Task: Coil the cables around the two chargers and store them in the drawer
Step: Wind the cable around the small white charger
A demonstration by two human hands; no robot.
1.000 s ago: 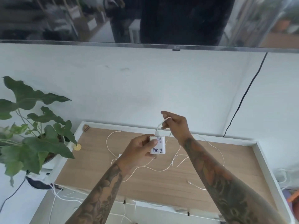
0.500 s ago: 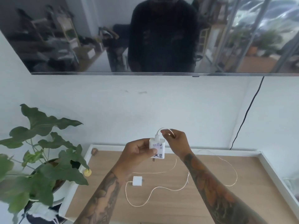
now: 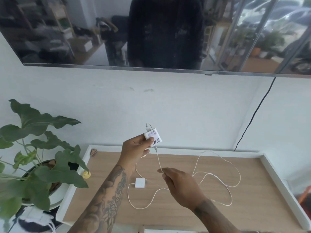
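Note:
My left hand (image 3: 135, 149) grips a white labelled charger (image 3: 153, 137) above the back of the wooden cabinet top (image 3: 252, 207). Its white cable (image 3: 158, 159) leaves the plug on top, passes over the charger's face and hangs down to my right hand (image 3: 180, 185), which pinches it between thumb and fingers. The rest of that cable lies in loose loops (image 3: 218, 178) on the wood to the right. A second white charger (image 3: 140, 182) lies flat on the wood between my forearms, its own cable (image 3: 139, 206) curling in front of it. No drawer is visible.
A leafy potted plant (image 3: 42, 165) stands at the left edge. A small yellow object (image 3: 86, 174) and a brown one (image 3: 93, 152) sit on the white rim (image 3: 277, 179). A wall-mounted screen (image 3: 151, 31) hangs above, and a black cord (image 3: 252, 118) runs down the wall.
My right hand has slid down from the charger's plug along the cable, drawing it straight over the charger's face. The left hand tilted the charger. The view has tipped upward.

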